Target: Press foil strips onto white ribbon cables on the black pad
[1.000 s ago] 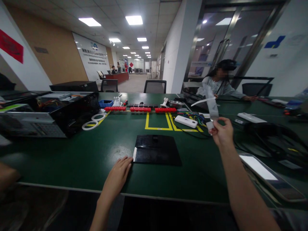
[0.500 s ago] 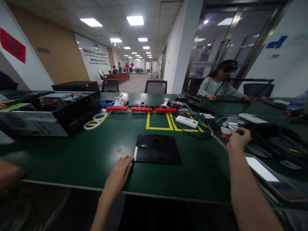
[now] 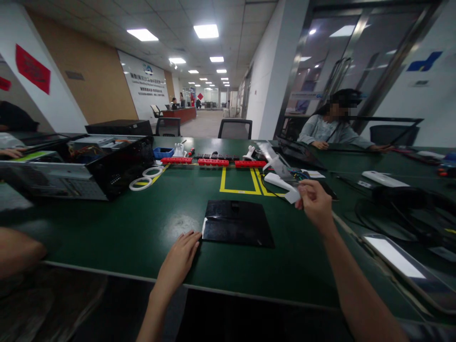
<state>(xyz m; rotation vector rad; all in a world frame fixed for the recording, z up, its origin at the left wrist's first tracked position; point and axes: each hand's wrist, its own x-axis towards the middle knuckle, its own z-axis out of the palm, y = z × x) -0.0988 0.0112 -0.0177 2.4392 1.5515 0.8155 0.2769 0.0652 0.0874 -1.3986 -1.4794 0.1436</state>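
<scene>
My left hand lies flat on the green table with its fingers stretched out. Its fingertips are at the lower left corner of a black glossy panel, which has a small white strip on its left edge. Between the thumb and fingers of my right hand is a piece of clear plastic film with a white tag-like end. The film is held up above the table, to the right of the panel and in front of a white device that it partly covers. What the film is exactly, I cannot tell.
An opened computer case stands at left beside two white rings. Red trays line the back, behind yellow tape marks. At right are a phone-like tablet and black cables. Another person sits opposite.
My right hand has moved left with the plastic film, from beside the black cables toward the middle of the table. My left hand stays by the panel. The view has turned slightly left.
</scene>
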